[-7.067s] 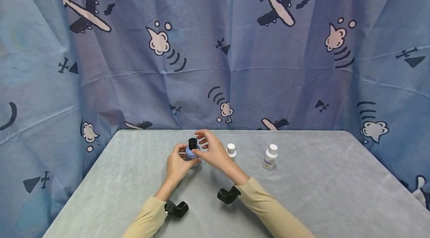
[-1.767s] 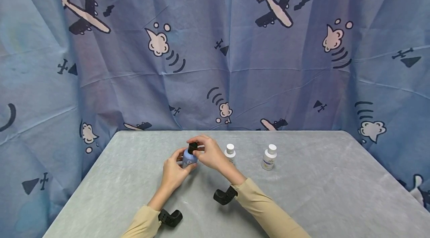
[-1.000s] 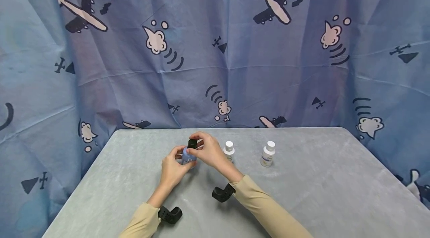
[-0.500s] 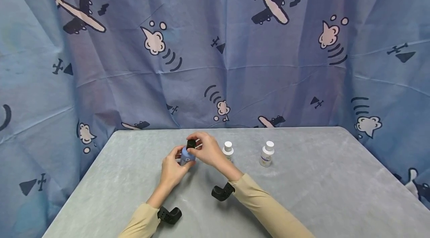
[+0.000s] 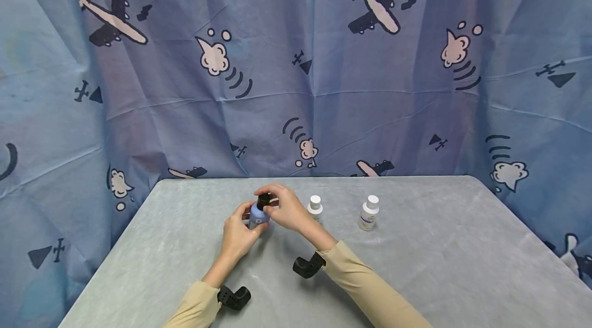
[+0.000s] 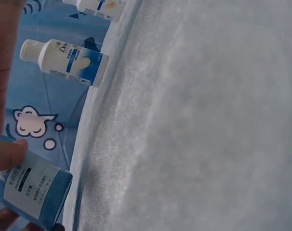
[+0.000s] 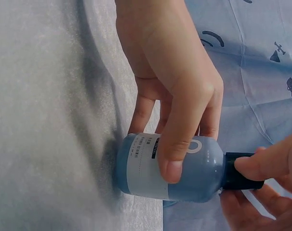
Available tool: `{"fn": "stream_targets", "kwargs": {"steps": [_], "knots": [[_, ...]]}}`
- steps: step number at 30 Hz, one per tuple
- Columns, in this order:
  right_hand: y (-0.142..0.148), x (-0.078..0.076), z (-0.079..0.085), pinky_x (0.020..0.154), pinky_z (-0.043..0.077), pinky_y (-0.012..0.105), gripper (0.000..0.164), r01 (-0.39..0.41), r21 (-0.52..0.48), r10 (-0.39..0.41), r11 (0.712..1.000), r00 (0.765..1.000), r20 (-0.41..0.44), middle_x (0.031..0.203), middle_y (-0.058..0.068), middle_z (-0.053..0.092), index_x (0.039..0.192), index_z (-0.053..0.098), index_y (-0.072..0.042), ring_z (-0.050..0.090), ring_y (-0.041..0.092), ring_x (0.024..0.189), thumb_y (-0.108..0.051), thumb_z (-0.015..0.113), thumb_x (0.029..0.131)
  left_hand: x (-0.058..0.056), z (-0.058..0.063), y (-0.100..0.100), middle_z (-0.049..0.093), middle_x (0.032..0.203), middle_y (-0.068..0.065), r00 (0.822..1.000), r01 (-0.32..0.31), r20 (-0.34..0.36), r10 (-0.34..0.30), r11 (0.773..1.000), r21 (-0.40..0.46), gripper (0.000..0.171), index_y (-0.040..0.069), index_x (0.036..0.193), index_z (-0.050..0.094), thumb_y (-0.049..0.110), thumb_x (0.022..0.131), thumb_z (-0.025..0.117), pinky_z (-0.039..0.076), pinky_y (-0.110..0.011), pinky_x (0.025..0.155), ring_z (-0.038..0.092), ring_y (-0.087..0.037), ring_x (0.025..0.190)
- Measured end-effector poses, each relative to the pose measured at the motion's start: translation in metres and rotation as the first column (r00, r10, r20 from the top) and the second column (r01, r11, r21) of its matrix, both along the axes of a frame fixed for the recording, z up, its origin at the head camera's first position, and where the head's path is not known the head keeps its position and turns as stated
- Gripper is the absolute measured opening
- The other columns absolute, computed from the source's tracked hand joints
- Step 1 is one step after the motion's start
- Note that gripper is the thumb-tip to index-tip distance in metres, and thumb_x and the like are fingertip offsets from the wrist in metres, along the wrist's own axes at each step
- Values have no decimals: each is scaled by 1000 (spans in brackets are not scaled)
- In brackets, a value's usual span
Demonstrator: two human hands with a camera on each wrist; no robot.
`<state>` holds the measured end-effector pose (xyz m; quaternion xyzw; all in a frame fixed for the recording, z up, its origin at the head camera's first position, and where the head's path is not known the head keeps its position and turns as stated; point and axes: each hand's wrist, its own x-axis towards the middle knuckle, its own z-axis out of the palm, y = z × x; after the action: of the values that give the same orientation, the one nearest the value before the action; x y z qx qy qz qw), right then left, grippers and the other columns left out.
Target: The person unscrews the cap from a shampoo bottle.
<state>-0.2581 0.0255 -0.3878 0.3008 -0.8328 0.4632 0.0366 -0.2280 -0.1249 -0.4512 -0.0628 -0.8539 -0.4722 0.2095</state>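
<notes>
A blue bottle [image 5: 258, 218] with a pale label and black cap [image 5: 263, 201] stands roughly upright left of the table's middle. My left hand [image 5: 237, 235] grips its body, the thumb lying across the label side in the right wrist view. With thumb and fingers my right hand [image 5: 290, 211] pinches the cap, which sits on the bottle's neck. Whether the base touches the table or hovers just over it, I cannot tell. Just right of my right hand is a white bottle [image 5: 315, 205], its lower part hidden behind the wrist.
Farther right, another small white bottle [image 5: 369, 213] with a white cap stands upright on the grey cloth-covered table [image 5: 416, 266]. A blue curtain [image 5: 259, 127] printed with planes hangs behind the table's far edge. A black camera is strapped to each wrist.
Seven seconds ago my right fingers were spread beside the cap; they then closed round it. Over the last second the fingers and thumb have shifted slightly about the cap. My left hand keeps its grip.
</notes>
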Motion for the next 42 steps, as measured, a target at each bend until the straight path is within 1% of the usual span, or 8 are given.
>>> {"fn": "stream_targets", "kwargs": {"steps": [4,8,12,18,26,32,36,42], "knots": [[0,-1,-2,90,54,33,39,-14,2,14,1000,1000,13,120,14,63,124,59,-5,63,25,107,4,61,86,0,0,0,70,109,-17,1000,-10,3,10,1000,-3,55,3,121,61,17,72,82,55,-43,77,69,-30,95],[-1,0,-3,88,54,37,45,27,-2,-27,1000,999,34,122,15,63,129,54,-7,64,27,104,-8,68,87,1,1,1,71,106,-15,1000,-23,7,23,1000,2,54,5,119,62,18,71,83,56,-41,76,69,-28,94],[-3,1,-3,82,55,34,44,88,-7,-88,996,995,42,117,13,64,126,56,-8,65,26,98,-17,71,85,1,2,1,72,103,-14,999,-36,7,36,999,8,54,6,117,63,19,69,84,55,-40,77,70,-26,93],[-4,2,-3,74,53,29,41,160,21,-160,987,987,28,109,8,66,119,61,-9,64,21,91,-23,75,82,1,2,2,73,100,-12,999,-44,-4,44,999,12,54,7,115,65,19,67,85,54,-38,77,70,-24,90],[-4,2,-3,67,49,23,35,202,24,-202,979,979,1,100,6,67,110,65,-10,62,15,81,-23,76,80,1,3,2,73,101,-11,999,-43,1,43,999,2,53,8,115,65,20,68,85,54,-37,75,69,-24,91],[-2,2,-3,69,51,24,34,189,24,-188,982,982,-20,103,9,66,111,64,-9,64,18,83,-17,76,80,1,3,3,72,103,-13,1000,-28,1,28,1000,3,52,6,117,64,20,70,84,56,-37,73,69,-25,93],[-1,2,-4,73,55,26,34,150,10,-149,989,989,-17,107,11,65,112,62,-6,66,24,87,-11,75,81,1,2,3,72,104,-15,1000,-27,3,27,1000,3,53,5,117,63,20,71,83,56,-40,75,69,-27,94],[-1,1,-4,78,56,26,34,93,-19,-93,996,995,-27,111,14,63,114,63,-4,66,25,93,-2,71,82,0,1,3,71,106,-17,1000,-29,8,29,1000,3,53,5,119,63,18,71,83,55,-44,77,69,-30,95]]}}
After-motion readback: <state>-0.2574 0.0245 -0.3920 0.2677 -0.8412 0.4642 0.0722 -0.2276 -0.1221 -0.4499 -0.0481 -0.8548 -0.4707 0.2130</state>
